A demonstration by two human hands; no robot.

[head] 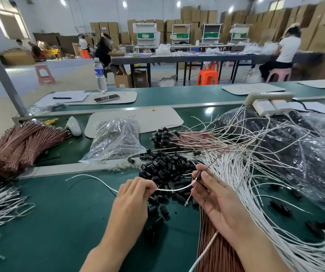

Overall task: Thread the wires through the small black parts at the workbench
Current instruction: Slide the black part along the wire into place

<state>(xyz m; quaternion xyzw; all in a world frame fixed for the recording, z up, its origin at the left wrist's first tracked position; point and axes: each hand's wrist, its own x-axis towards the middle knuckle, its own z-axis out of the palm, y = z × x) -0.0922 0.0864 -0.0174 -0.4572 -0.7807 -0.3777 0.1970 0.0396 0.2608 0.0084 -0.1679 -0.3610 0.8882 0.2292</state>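
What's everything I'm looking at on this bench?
parts: many, black, heap mid-bench
held wire: one, white, between both hands
brown wire: one, brown, in right fingers
bundles: several, brown, far left
loose wires: many, white, right side
capped wires: many, pinkish, behind the heap
bag: one, clear, left of heap
bottle: one, clear, far edge
phone: one, dark, beside bottle
bench: one, green, underneath
left hand: one, pinches held wire
right hand: one, pinches brown wire

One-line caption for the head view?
Left hand pinches a white wire; right hand pinches a brown wire, above loose black parts.
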